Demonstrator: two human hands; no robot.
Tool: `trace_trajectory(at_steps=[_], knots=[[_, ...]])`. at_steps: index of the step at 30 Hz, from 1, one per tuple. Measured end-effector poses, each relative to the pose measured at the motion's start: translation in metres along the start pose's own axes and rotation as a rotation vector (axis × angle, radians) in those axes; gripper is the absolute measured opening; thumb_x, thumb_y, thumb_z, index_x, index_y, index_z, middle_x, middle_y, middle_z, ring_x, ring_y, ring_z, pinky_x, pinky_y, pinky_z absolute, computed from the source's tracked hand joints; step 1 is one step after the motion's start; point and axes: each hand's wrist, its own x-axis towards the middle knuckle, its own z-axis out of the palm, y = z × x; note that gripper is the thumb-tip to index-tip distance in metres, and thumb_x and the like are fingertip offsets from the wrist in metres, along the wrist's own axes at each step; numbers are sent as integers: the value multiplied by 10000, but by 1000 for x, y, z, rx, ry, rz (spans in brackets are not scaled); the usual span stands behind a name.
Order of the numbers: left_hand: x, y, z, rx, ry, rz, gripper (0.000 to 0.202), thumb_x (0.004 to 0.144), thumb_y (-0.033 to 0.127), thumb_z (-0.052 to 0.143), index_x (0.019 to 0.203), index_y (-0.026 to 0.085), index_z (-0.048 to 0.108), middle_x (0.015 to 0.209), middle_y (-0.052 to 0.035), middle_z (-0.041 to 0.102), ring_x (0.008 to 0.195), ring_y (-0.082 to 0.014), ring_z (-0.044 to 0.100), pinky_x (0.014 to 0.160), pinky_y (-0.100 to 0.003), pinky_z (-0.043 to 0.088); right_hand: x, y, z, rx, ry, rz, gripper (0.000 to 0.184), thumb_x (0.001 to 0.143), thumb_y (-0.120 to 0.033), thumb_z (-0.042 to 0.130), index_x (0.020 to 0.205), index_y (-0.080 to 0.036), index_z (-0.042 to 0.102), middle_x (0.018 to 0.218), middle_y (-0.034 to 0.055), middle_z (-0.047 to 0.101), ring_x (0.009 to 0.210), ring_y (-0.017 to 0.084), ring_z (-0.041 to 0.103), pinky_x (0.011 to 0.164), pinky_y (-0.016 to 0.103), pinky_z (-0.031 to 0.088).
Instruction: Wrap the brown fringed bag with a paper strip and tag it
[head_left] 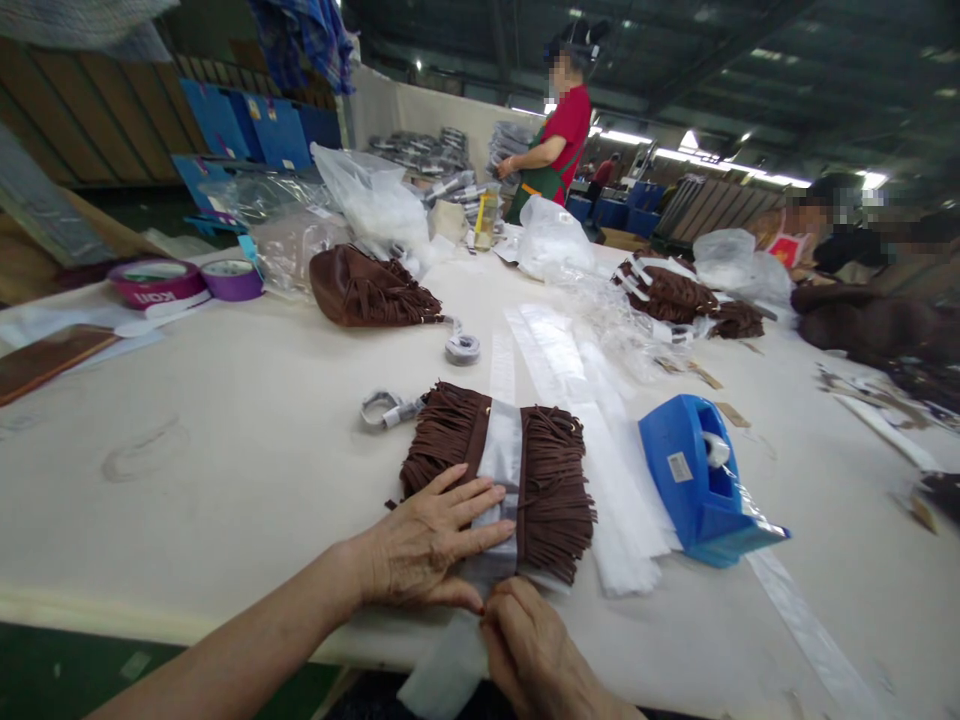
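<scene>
Light comes from ceiling strip lamps [628, 137] at the upper right, which burn out to pure white against a dim, murky roof. The pale table [225, 440] is lit brightly and evenly, with only soft, short shadows under the left hand [431, 540], the fringed bag [551, 480] and the blue tape dispenser [694, 480]. A dull sheen lies on the white strip [501, 455] and on the clear plastic bags [375, 200]. The centre is sharp, while the right hand [536, 655] at the bottom edge looks slightly soft. Wide-angle distortion bows the table's near edge and stretches the corners. Distant faces are pixelated.
</scene>
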Motion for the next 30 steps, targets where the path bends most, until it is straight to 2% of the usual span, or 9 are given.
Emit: trace_trajectory(at_steps=[3, 7, 10, 15, 23, 27, 30], knots=[[1, 1, -4, -36, -28, -10, 688, 818, 610, 430, 1371, 229, 280, 1418, -174, 310, 1324, -308, 242, 1061, -543, 165, -2, 1, 2, 9, 4, 29, 166, 818, -27, 365, 832, -181, 427, 757, 43, 518, 698, 154, 505, 595, 241, 443], [3, 3, -12, -80, -82, -25, 758, 747, 554, 576, 1367, 224, 291, 1423, -182, 293, 1321, -319, 248, 1059, -545, 168, -8, 2, 12, -10, 47, 70, 161, 816, -44, 353, 790, -191, 412, 731, 30, 494, 671, 156, 486, 571, 248, 399], [4, 4, -15, -98, -101, -34, 768, 734, 547, 594, 1364, 220, 302, 1424, -187, 289, 1320, -323, 245, 1057, -551, 167, -9, 2, 13, -46, 28, 67, 168, 801, -32, 355, 786, -192, 407, 721, 29, 491, 652, 153, 480, 562, 248, 385], [3, 3, -10, -108, -83, -38, 762, 734, 512, 612, 1367, 234, 291, 1429, -173, 288, 1325, -321, 235, 1061, -552, 158, -4, 0, 3, -82, -53, 18, 192, 757, -4, 372, 796, -190, 401, 725, 31, 492, 651, 154, 489, 562, 246, 389], [3, 4, -3, -96, -52, -55, 909, 610, 427, 756, 1362, 231, 283, 1426, -181, 292, 1321, -328, 241, 1058, -557, 145, -7, 2, 5, -63, -72, 32, 242, 690, 26, 376, 783, -197, 400, 724, 25, 494, 642, 151, 489, 542, 235, 385], [2, 5, -2, -97, -31, -54, 871, 639, 404, 732, 1364, 244, 276, 1430, -168, 291, 1327, -314, 231, 1065, -545, 135, -2, 1, 1, -35, -66, 50, 236, 697, 27, 357, 765, -192, 411, 701, 36, 507, 628, 158, 497, 536, 237, 389], [2, 4, -2, -99, -25, -49, 850, 651, 397, 717, 1363, 243, 279, 1426, -169, 300, 1324, -313, 239, 1064, -545, 140, 2, 0, -3, -9, -120, 78, 219, 700, 20, 371, 742, -188, 424, 694, 43, 522, 634, 160, 513, 538, 235, 389]])
